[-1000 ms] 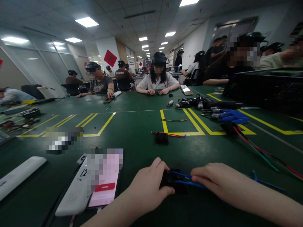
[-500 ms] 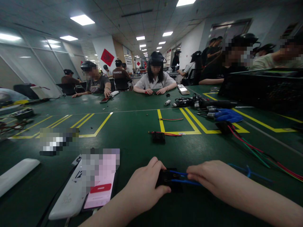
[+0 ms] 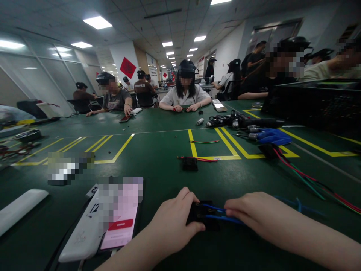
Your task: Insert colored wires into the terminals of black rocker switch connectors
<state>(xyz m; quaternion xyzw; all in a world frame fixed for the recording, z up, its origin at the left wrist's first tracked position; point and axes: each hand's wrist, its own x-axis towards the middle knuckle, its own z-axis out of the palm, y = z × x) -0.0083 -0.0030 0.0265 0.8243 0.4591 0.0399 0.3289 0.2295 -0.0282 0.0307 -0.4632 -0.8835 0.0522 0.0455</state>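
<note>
Near the front of the green table, my left hand point(image 3: 180, 212) is closed around the left end of a small black housing point(image 3: 201, 213), thumb on the near side and fingers on the far side. Blue wires point(image 3: 216, 217) run from the housing toward the right. My right hand point(image 3: 246, 210) pinches these wires a short way from the housing; its fingertips partly hide them. The wires' loose ends reappear behind the right wrist. Beyond my hands lies another small black block point(image 3: 190, 163) with red and yellow wires.
Left of my hands lie a phone point(image 3: 121, 222) with a lit screen and a white power bank point(image 3: 81, 229). At the right are a black part with red and green wires point(image 3: 299, 171), blue-handled tools point(image 3: 273, 136) and a large black case point(image 3: 313, 107). A person point(image 3: 184, 90) sits opposite.
Both hands keep their hold on the housing and the blue wires. My right hand has shifted very slightly to the right; otherwise the view has barely moved.
</note>
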